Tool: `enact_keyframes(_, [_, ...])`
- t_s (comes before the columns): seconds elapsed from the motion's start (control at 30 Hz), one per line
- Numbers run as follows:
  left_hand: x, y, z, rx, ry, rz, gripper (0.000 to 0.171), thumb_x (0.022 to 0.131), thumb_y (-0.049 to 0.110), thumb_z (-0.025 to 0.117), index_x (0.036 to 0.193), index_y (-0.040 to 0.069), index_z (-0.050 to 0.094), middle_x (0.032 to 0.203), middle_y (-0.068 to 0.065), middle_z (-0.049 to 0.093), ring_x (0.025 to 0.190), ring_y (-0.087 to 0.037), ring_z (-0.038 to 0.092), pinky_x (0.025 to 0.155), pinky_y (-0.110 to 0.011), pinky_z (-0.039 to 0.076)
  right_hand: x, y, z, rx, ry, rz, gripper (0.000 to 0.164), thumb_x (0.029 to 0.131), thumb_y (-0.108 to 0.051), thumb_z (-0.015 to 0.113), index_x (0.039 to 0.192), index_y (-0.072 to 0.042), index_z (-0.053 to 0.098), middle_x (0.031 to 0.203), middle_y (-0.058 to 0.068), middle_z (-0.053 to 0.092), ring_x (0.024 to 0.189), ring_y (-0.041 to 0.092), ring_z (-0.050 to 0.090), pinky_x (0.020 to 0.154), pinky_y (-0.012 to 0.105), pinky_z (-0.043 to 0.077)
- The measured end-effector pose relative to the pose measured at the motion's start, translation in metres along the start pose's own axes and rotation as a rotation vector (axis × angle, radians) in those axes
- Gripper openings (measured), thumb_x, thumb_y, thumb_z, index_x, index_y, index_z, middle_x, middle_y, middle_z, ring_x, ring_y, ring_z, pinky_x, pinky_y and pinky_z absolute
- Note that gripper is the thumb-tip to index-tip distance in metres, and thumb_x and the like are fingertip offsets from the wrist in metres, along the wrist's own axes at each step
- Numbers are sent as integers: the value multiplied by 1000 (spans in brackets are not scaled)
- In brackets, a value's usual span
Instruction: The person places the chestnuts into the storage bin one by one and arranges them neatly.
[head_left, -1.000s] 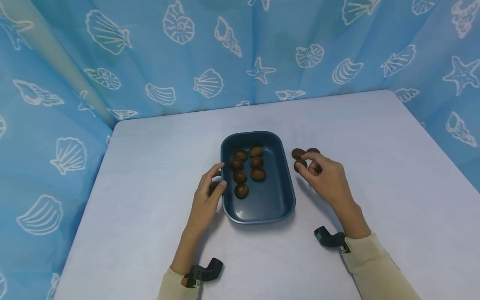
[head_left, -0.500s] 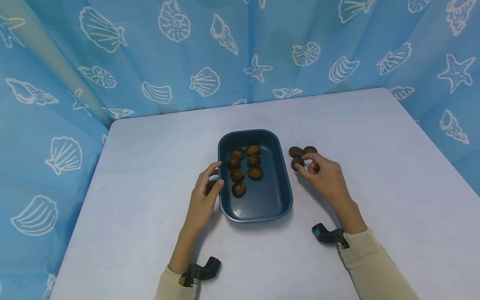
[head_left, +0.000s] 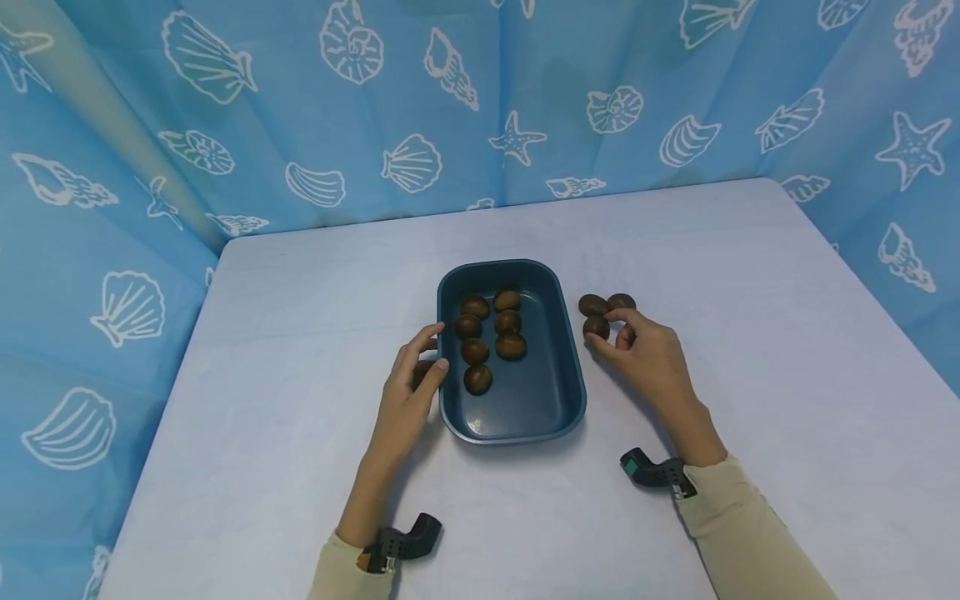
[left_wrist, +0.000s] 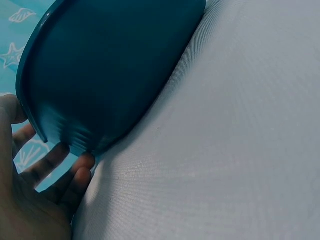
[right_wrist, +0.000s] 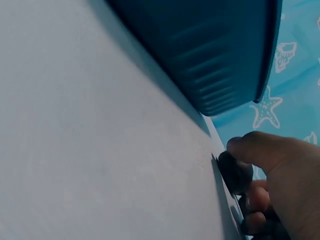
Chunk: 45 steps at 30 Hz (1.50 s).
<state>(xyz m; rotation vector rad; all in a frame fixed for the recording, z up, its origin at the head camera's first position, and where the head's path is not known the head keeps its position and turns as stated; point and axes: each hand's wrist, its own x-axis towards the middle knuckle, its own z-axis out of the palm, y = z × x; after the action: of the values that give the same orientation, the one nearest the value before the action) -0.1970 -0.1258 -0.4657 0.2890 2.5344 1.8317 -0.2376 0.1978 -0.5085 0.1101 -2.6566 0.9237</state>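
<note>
A dark blue rectangular tray (head_left: 532, 421) stands mid-table in the head view, with several brown chestnuts (head_left: 475, 351) in two columns inside it. My left hand (head_left: 405, 396) rests its fingertips on the tray's left side, thumb at the rim; the left wrist view has its fingers (left_wrist: 54, 159) against the outer wall. Right of the tray, my right hand (head_left: 648, 354) pinches a chestnut (head_left: 596, 327) between thumb and index finger. In the right wrist view that dark chestnut (right_wrist: 235, 172) sits under the thumb, close to the table, the other fingers curled behind.
Two more chestnuts, one at the left (head_left: 592, 305) and one at the right (head_left: 621, 302), lie just beyond the pinched one. A white cloth (head_left: 300, 333) covers the table. Behind hangs a blue curtain (head_left: 465, 75) with a shell pattern. Each wrist wears a black camera.
The right hand's thumb and index finger have closed in around the nearest chestnut. The left hand stays at the tray's side, and the chestnuts in the tray keep their places.
</note>
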Motion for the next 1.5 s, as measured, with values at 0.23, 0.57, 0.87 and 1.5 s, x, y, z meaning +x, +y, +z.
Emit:
enact_keyframes(0.23, [0, 2, -1, 4, -2, 2, 46, 105, 19, 50, 151, 16, 45, 139, -17, 47, 118, -33, 57, 101, -48, 45, 2, -3, 1, -49, -26, 52, 40, 88, -31, 76, 108, 1, 67, 64, 1, 52, 55, 16, 45, 51, 31, 35])
enact_keyframes(0.57, [0, 1, 0, -1, 1, -5, 46, 105, 19, 51, 150, 14, 45, 139, -16, 48, 119, -32, 57, 101, -47, 45, 0, -6, -2, -34, 8, 30, 37, 86, -30, 76, 105, 1, 68, 61, -2, 52, 53, 15, 44, 51, 32, 35])
enact_keyframes(0.87, [1, -6, -1, -3, 11, 3, 46, 105, 23, 52, 150, 18, 46, 139, -15, 48, 117, -30, 58, 100, -46, 45, -2, -14, -5, 25, 20, 2, 31, 86, -25, 79, 103, -1, 68, 60, -1, 49, 52, 13, 43, 51, 30, 36])
enact_keyframes(1.5, [1, -1, -2, -15, 5, 18, 46, 105, 18, 52, 150, 15, 46, 137, -18, 49, 116, -31, 58, 99, -45, 47, -10, -60, -25, 141, 53, -175, 33, 83, -23, 83, 108, -8, 68, 65, -5, 46, 53, 10, 43, 52, 21, 35])
